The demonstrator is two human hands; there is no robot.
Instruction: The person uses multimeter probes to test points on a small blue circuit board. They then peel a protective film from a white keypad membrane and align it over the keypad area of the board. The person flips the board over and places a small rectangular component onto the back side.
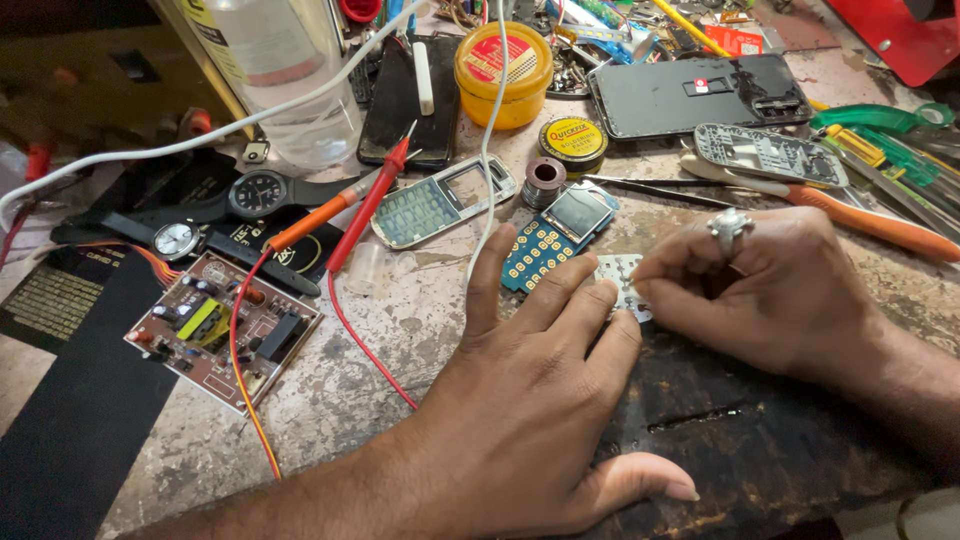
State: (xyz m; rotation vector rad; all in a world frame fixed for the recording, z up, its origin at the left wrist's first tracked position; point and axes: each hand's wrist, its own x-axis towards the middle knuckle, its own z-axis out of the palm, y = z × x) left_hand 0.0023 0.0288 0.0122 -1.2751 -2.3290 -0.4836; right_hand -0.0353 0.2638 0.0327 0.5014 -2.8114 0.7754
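keypad sheet (622, 280) | pinched by right hand (760, 290) | left hand (540, 390) flat, touching it

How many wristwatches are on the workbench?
2. A black wristwatch lies left of the red probes, and a silver-faced wristwatch sits just below-left of it. Clutter at the back may hide others.

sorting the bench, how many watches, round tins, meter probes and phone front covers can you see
Watches: 2
Round tins: 2
Meter probes: 2
Phone front covers: 2
Total: 8
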